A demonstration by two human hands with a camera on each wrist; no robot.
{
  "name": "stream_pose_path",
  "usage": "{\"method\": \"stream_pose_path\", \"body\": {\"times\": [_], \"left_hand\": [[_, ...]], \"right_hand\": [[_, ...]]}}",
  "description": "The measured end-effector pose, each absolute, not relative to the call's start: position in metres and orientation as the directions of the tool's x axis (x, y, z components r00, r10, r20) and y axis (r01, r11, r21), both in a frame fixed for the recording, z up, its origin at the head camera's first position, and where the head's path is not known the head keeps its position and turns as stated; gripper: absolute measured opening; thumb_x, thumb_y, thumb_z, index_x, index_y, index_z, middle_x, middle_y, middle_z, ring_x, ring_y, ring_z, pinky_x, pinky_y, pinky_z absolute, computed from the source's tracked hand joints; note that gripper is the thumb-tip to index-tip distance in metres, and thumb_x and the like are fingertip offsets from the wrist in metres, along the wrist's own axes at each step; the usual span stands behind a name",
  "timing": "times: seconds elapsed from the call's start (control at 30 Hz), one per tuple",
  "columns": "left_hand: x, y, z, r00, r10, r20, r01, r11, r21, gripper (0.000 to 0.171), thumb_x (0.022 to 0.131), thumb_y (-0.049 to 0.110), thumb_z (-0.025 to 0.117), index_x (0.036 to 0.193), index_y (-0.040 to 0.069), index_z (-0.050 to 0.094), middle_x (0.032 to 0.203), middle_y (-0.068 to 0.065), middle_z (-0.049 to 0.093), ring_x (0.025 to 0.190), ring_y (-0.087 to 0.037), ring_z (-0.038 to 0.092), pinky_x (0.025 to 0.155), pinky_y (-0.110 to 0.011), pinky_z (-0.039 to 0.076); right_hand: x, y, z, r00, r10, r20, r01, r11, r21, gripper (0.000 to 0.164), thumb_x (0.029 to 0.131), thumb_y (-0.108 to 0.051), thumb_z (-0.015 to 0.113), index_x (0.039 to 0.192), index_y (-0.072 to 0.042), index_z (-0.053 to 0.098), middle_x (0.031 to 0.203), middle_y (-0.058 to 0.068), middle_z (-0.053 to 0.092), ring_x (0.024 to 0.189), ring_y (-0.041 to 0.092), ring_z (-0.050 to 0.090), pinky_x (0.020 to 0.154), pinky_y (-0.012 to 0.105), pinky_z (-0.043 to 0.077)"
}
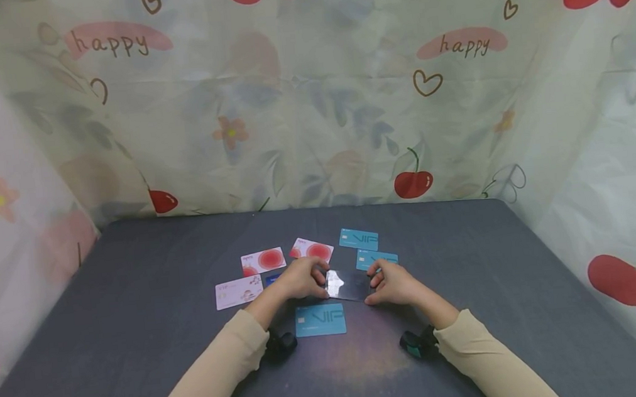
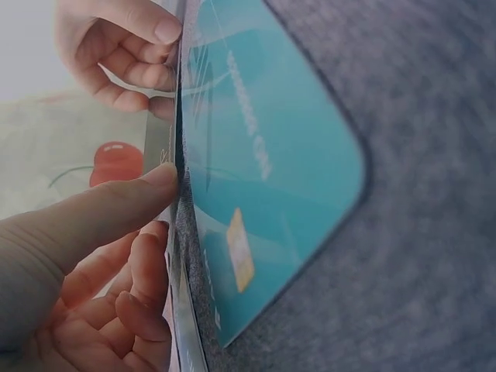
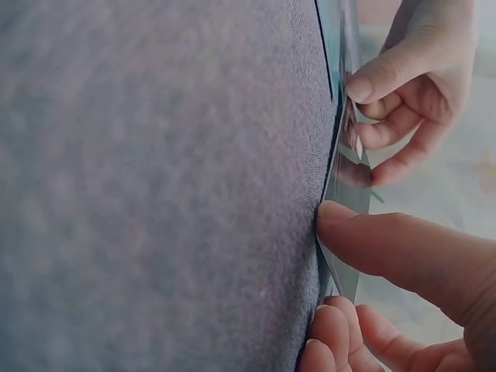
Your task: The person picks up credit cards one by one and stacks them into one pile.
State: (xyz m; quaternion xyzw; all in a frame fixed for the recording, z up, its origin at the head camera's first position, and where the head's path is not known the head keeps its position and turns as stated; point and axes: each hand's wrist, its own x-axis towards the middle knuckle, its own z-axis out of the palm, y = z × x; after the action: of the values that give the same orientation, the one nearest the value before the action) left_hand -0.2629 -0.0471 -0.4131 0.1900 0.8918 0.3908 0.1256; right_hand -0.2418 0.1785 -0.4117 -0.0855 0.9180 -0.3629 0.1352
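Observation:
A card-sized piece of clear, glossy plastic (image 1: 350,285) lies flat and low over the dark table, a white glare on its left part. My left hand (image 1: 301,278) pinches its left edge, thumb at the near side. At the right edge, my right hand (image 1: 391,282) pinches it between thumb and fingers. Seen edge-on in the right wrist view, the plastic (image 3: 353,178) is thin and see-through. Just in front of it is a blue VIP card (image 1: 320,320), which fills much of the left wrist view. A dark blue card (image 1: 272,279) is partly hidden behind my left hand.
Two pink cards with red circles (image 1: 263,261) lie behind my left hand, and a pale pink card (image 1: 238,292) lies left of it. Two more blue cards (image 1: 359,239) are behind my right hand. A printed curtain (image 1: 313,142) borders the dark table (image 1: 137,340).

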Motion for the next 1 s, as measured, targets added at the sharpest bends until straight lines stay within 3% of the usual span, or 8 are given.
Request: {"method": "stream_pose_path", "body": {"times": [0.63, 1.0], "left_hand": [[-0.256, -0.053, -0.410, -0.906, 0.418, -0.066, 0.206, 0.571, 0.794, 0.050, 0.070, 0.002, 0.078, 0.116, 0.001, 0.058, 0.082, -0.010, 0.062, 0.063, -0.011, 0.052, 0.060, -0.019, 0.043], [-0.252, -0.058, -0.413, -0.911, 0.408, -0.059, 0.176, 0.515, 0.839, 0.052, 0.071, 0.000, 0.076, 0.120, 0.002, 0.057, 0.086, -0.009, 0.061, 0.070, -0.011, 0.065, 0.067, -0.024, 0.053]], "right_hand": [[-0.241, 0.178, -0.409, -0.955, -0.237, -0.180, -0.020, 0.654, -0.757, 0.054, 0.066, -0.004, 0.080, 0.110, 0.002, 0.049, 0.089, 0.011, 0.060, 0.073, 0.011, 0.062, 0.063, 0.025, 0.050], [-0.237, 0.173, -0.403, -0.957, -0.220, -0.190, 0.007, 0.635, -0.772, 0.054, 0.068, -0.001, 0.078, 0.112, -0.001, 0.048, 0.092, 0.012, 0.060, 0.077, 0.014, 0.066, 0.065, 0.028, 0.053]]}}
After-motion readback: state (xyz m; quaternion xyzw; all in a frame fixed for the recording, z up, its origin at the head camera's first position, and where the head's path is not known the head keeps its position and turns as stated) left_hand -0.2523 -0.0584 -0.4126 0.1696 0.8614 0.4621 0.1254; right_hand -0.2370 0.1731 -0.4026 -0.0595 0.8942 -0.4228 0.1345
